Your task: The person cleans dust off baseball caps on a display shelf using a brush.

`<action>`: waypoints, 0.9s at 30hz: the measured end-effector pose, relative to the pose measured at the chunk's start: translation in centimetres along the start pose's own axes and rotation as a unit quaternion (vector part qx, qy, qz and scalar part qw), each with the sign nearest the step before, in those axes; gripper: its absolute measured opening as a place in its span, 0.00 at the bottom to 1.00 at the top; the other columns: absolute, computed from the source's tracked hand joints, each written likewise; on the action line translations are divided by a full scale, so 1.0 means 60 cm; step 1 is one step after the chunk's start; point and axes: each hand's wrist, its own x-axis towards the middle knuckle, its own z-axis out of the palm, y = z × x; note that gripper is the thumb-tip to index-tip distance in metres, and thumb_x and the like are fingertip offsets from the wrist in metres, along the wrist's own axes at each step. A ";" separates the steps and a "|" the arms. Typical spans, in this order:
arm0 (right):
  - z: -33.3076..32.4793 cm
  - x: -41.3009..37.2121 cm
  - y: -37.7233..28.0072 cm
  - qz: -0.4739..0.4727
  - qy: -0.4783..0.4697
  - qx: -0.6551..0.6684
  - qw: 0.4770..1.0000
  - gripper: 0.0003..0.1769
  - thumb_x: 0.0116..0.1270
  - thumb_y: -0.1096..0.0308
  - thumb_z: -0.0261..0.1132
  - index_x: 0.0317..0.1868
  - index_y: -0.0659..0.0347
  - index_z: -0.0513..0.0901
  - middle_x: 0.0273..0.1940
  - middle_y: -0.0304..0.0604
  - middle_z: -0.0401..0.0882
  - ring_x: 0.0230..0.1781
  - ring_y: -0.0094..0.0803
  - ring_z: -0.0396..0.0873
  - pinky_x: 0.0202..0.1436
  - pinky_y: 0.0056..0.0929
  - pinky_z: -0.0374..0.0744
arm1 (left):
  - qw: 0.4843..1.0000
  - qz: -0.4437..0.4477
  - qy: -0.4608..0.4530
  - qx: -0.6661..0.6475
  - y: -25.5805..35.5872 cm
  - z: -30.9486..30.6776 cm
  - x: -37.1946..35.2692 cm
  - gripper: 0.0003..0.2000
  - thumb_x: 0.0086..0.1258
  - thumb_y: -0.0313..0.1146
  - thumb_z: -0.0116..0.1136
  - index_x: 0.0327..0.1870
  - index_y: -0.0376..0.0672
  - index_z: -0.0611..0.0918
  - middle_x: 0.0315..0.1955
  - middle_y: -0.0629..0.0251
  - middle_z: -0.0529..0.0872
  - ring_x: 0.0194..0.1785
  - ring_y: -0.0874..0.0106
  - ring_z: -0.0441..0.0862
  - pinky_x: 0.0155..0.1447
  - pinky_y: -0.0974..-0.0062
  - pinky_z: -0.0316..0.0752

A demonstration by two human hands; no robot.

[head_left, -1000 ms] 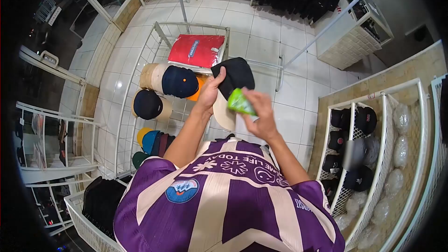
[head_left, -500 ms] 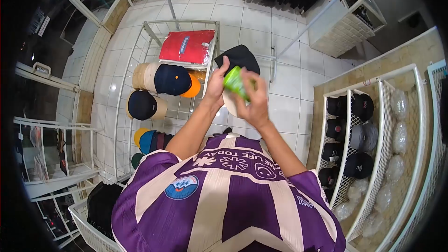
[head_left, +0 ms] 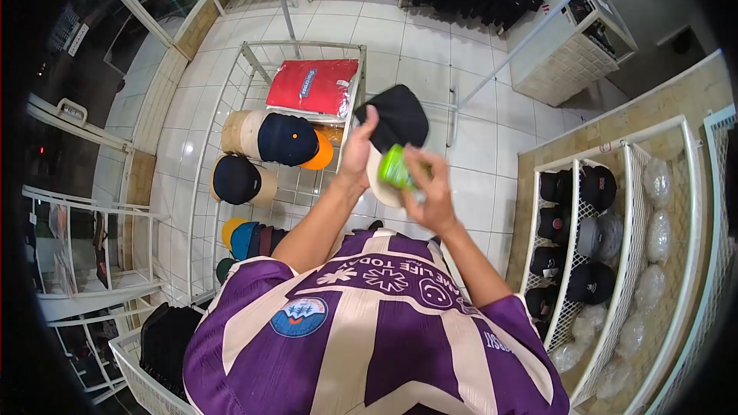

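A cap with a black crown [head_left: 400, 117] and a cream brim [head_left: 377, 177] is held out in front of my chest. My left hand [head_left: 357, 152] grips it at the left side, thumb up along the crown's edge. In my right hand [head_left: 432, 190] is a bright green object [head_left: 394, 167], pressed to or just over the brim. Its kind is blurred and partly hidden by my fingers.
On the left, a white wire rack [head_left: 361, 69] bears a red packaged garment [head_left: 323, 86], a navy cap with an orange brim [head_left: 286, 138], a black cap with a tan brim [head_left: 235, 180] and more caps. White shelves [head_left: 632, 223] with caps stand at right.
My right hand and the green object have moved down, from near the crown's lower edge onto the brim area. My left hand keeps its hold on the cap.
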 end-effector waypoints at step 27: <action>-0.062 0.040 0.089 0.211 0.099 0.131 0.964 0.28 0.75 0.71 0.62 0.74 0.64 0.71 0.57 0.51 0.75 0.57 0.39 0.76 0.65 0.31 0.71 | 0.991 -0.089 0.015 0.097 -0.008 0.019 -0.022 0.20 0.82 0.44 0.53 0.59 0.34 0.81 0.48 0.60 0.89 0.46 0.72 0.89 0.53 0.72 0.85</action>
